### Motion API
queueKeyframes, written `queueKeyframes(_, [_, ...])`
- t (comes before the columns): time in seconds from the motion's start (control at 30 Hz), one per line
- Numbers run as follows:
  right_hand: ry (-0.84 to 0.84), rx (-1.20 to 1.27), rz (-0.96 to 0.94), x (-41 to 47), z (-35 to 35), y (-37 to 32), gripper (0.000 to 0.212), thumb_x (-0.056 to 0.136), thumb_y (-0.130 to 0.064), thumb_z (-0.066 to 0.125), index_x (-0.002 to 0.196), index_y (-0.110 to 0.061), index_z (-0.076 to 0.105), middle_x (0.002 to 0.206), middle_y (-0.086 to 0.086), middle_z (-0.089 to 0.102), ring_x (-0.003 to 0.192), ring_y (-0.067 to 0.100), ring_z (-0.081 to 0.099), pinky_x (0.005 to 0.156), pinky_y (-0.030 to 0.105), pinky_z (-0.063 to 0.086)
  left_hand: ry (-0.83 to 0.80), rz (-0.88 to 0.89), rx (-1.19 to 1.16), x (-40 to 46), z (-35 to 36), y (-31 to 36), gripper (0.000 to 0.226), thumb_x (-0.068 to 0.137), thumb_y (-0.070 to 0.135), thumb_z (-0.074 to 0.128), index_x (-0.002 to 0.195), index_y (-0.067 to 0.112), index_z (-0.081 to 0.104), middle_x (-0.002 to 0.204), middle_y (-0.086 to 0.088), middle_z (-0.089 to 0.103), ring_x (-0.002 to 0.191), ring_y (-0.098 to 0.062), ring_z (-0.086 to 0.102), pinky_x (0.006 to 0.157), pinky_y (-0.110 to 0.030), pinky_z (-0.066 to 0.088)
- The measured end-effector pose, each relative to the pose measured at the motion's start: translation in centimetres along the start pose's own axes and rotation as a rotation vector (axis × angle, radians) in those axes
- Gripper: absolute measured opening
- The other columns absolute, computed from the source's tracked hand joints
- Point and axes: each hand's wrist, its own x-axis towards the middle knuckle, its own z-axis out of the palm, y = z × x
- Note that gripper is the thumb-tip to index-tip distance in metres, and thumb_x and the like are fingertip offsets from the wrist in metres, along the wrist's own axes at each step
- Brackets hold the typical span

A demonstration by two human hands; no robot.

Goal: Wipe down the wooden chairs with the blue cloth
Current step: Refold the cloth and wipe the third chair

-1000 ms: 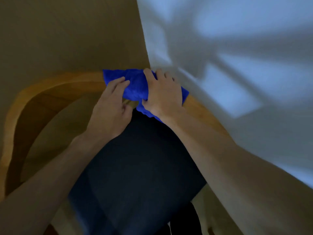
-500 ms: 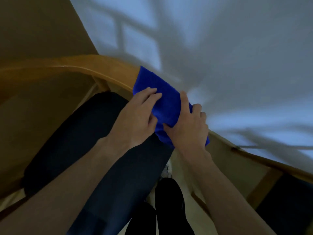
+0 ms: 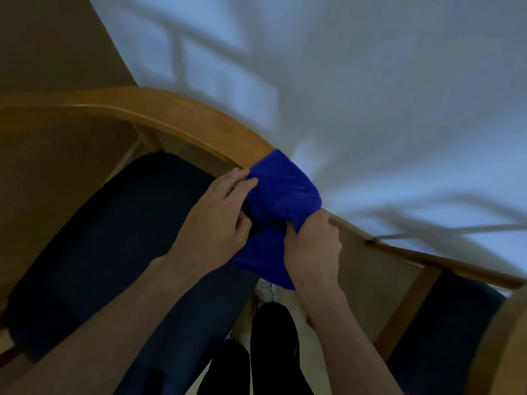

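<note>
The blue cloth [image 3: 281,195] hides the curved armrest's [image 3: 176,115] end.

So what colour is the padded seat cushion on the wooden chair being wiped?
Very dark navy, almost black; the padded seat cushion shows best in the head view, the only one.

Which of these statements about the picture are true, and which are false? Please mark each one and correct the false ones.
1. The blue cloth is draped over the wooden rail of the chair. True.
2. Only one of the hands touches the cloth. False: both the left hand and the right hand hold it.
3. The chair has a dark seat cushion. True.
4. The cloth lies flat on the seat cushion. False: it hangs over the rail, above the cushion.
5. A second chair shows at the lower right. True.
</note>
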Motion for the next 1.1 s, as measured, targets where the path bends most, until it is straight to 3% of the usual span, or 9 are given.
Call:
queueKeyframes(0.1, [0.042, 0.036, -0.073, -0.7, 0.2, -0.4, 0.049, 0.097, -0.042, 0.056, 0.126, -0.006, 0.040, 0.108, 0.011, 0.063, 0.088, 0.023, 0.062, 0.074, 0.037, 0.054, 0.018, -0.008, -0.006, 0.0, -0.3, -0.4, 0.053, 0.087, 0.004, 0.057, 0.140, 0.009, 0.047, 0.149, -0.004, 0.038, 0.141, -0.014, 0.029, 0.108, -0.021, 0.026])
queueKeyframes(0.2, [0.082, -0.064, -0.211, 0.3, 0.5, -1.1, 0.087, 0.091, -0.052, 0.061, 0.149, -0.004, 0.017, 0.138, 0.016, 0.046, 0.119, 0.030, 0.053, 0.093, 0.042, 0.052, 0.048, -0.027, -0.015, 0.0, -0.9, -1.3, 0.055, 0.087, 0.004, 0.058, 0.140, 0.009, 0.046, 0.149, -0.003, 0.038, 0.141, -0.013, 0.029, 0.107, -0.021, 0.027])
queueKeyframes(0.27, [0.117, -0.218, -0.327, 2.0, 0.3, -2.1, 0.095, 0.084, -0.058, 0.066, 0.148, -0.005, 0.019, 0.142, 0.017, 0.040, 0.126, 0.034, 0.047, 0.098, 0.045, 0.048, 0.060, -0.044, -0.009, 0.1, -1.2, -2.0, 0.055, 0.087, 0.006, 0.057, 0.140, 0.010, 0.046, 0.149, -0.003, 0.037, 0.140, -0.013, 0.029, 0.107, -0.022, 0.029])
queueKeyframes(0.4, [0.172, -0.480, -0.538, 5.0, 0.2, -4.6, 0.087, 0.073, -0.066, 0.071, 0.130, -0.008, 0.040, 0.118, 0.010, 0.056, 0.104, 0.030, 0.059, 0.085, 0.044, 0.052, 0.104, -0.100, -0.008, 0.3, -1.7, -3.6, 0.054, 0.087, 0.012, 0.055, 0.141, 0.011, 0.045, 0.148, -0.003, 0.038, 0.139, -0.012, 0.031, 0.106, -0.020, 0.030])
queueKeyframes(0.53, [0.211, -0.539, -0.655, 5.9, 0.6, -5.6, 0.083, 0.073, -0.064, 0.070, 0.124, -0.005, 0.044, 0.108, 0.010, 0.058, 0.091, 0.028, 0.060, 0.073, 0.040, 0.051, 0.174, -0.203, -0.023, 0.7, -2.2, -5.3, 0.055, 0.088, 0.010, 0.058, 0.141, 0.015, 0.044, 0.147, 0.000, 0.037, 0.136, -0.009, 0.032, 0.101, -0.012, 0.025])
queueKeyframes(0.8, [0.171, -0.600, -0.948, 8.4, 4.7, -16.4, 0.087, 0.072, -0.065, 0.068, 0.128, -0.004, 0.042, 0.116, 0.013, 0.056, 0.100, 0.031, 0.058, 0.082, 0.041, 0.048, 0.261, -0.368, -0.049, 0.6, -4.7, -9.4, 0.057, 0.087, 0.009, 0.057, 0.141, 0.018, 0.043, 0.146, 0.006, 0.035, 0.132, -0.004, 0.036, 0.091, -0.003, 0.024])
queueKeyframes(0.97, [0.104, -0.654, -1.191, 8.4, 9.3, -24.7, 0.085, 0.076, -0.054, 0.074, 0.134, -0.004, 0.037, 0.125, 0.015, 0.053, 0.108, 0.033, 0.057, 0.086, 0.043, 0.048, 0.394, -0.553, -0.009, -0.6, -7.5, -12.7, 0.059, 0.085, 0.009, 0.058, 0.140, 0.018, 0.042, 0.142, 0.000, 0.041, 0.130, -0.013, 0.041, 0.099, -0.023, 0.038])
queueKeyframes(1.1, [0.052, -0.728, -1.399, 7.5, 12.7, -29.9, 0.071, 0.079, -0.045, 0.076, 0.128, -0.007, 0.041, 0.117, 0.013, 0.057, 0.099, 0.032, 0.060, 0.075, 0.040, 0.045, 0.458, -0.652, 0.027, -2.4, -9.8, -14.4, 0.058, 0.085, 0.009, 0.058, 0.140, 0.015, 0.042, 0.140, -0.001, 0.042, 0.128, -0.015, 0.041, 0.098, -0.022, 0.036])
